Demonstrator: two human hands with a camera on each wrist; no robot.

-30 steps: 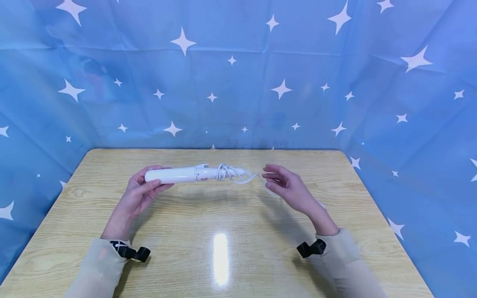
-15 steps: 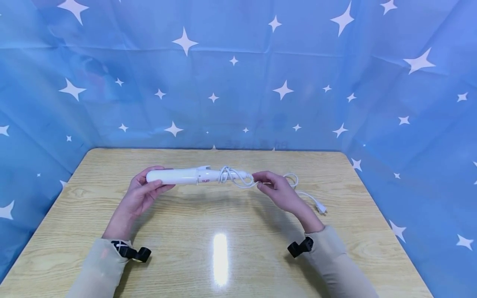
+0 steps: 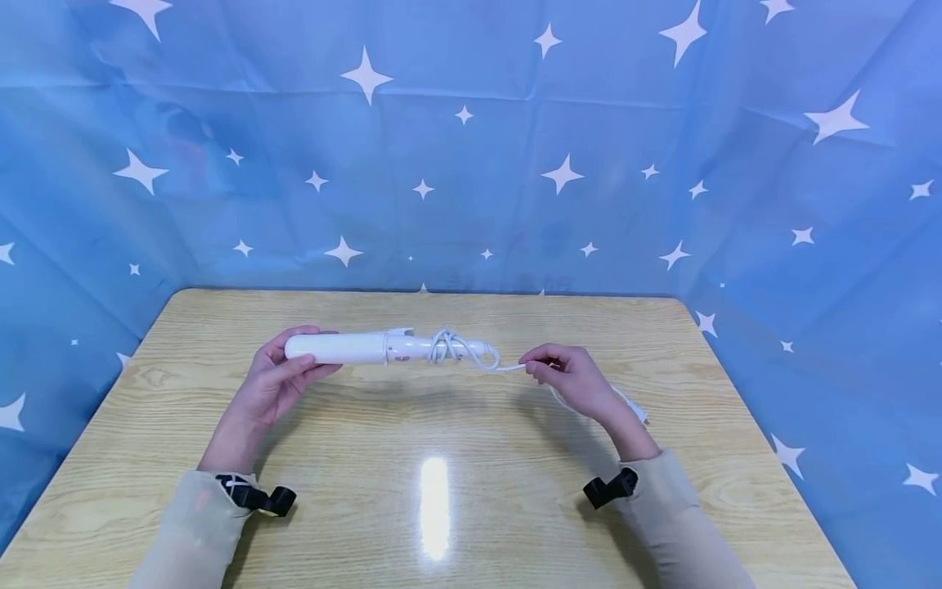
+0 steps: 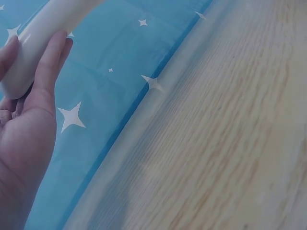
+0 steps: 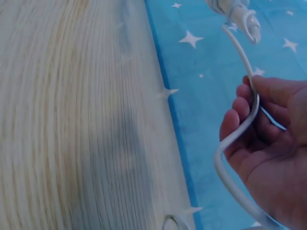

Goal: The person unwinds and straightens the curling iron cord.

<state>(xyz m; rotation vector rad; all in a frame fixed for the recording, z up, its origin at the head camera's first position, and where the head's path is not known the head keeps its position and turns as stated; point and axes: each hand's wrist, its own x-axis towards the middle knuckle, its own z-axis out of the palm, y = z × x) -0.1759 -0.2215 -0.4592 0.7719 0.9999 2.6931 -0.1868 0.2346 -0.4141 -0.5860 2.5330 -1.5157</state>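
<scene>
A white curling iron [image 3: 346, 348] is held level above the wooden table, its thick smooth end to the left. My left hand [image 3: 266, 388] grips that end, thumb in front and fingers behind, as the left wrist view also shows on the white barrel [image 4: 41, 45]. The cord [image 3: 445, 345] is looped around the thinner handle. To the right of the handle my right hand [image 3: 581, 386] pinches the cord between thumb and fingertips. In the right wrist view the loose cord [image 5: 230, 184] runs across the fingers and down past the palm.
The cord's plug [image 3: 637, 411] lies beyond my right wrist, partly hidden by it. The wooden table [image 3: 353, 474] ends at a blue star-patterned cloth [image 3: 478, 147] at the back and sides. A black wrist camera sits on each sleeve.
My right hand first came left to the handle's end and took the cord. It has since drawn back right, straightening a stretch of cord. The left hand and curling iron stay nearly still.
</scene>
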